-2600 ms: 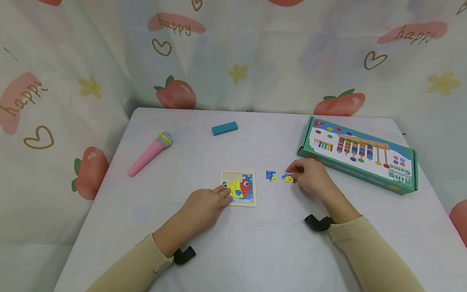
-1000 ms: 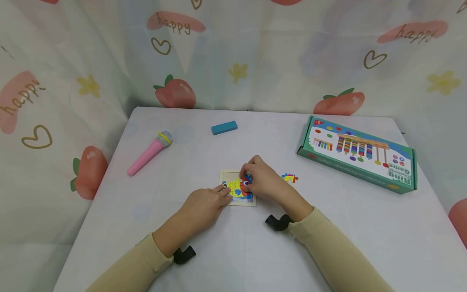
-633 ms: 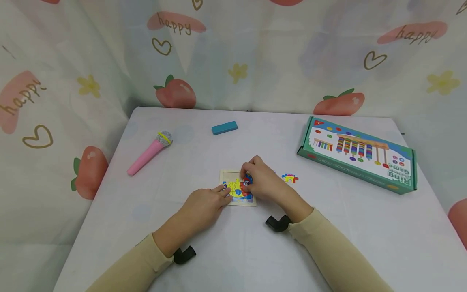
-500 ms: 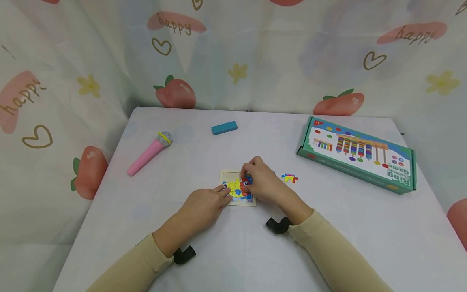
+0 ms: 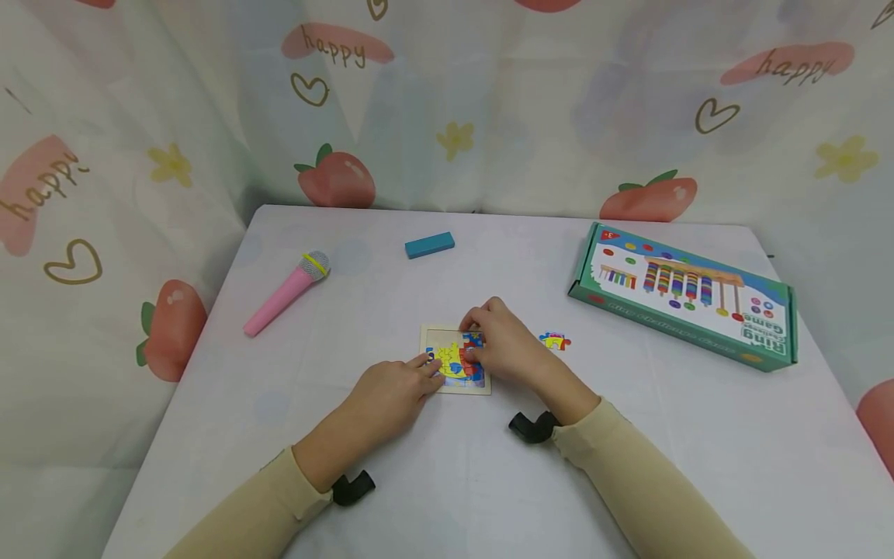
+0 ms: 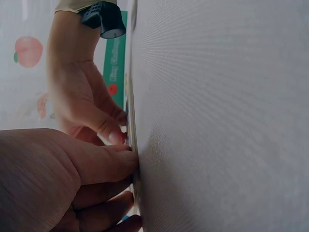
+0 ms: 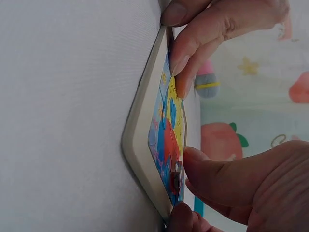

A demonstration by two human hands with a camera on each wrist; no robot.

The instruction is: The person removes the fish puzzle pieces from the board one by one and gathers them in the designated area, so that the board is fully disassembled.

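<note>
Curtained nook (printed cloth (image 5: pixel 531 101); table (image 5: pixel 461 466))

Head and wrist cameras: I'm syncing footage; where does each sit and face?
Head: on the head, looking forward and down at the puzzle; left hand, right hand, sleeves show.
Left wrist: worn there, looking toward the green box; both hands.
Right wrist: worn there, looking past the puzzle toward the microphone; both hands.
Wrist views share the puzzle's edge.

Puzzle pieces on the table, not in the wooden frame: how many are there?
1 that I can see: the loose piece lies between the right hand and the green box. Another could be hidden behind that hand.
</note>
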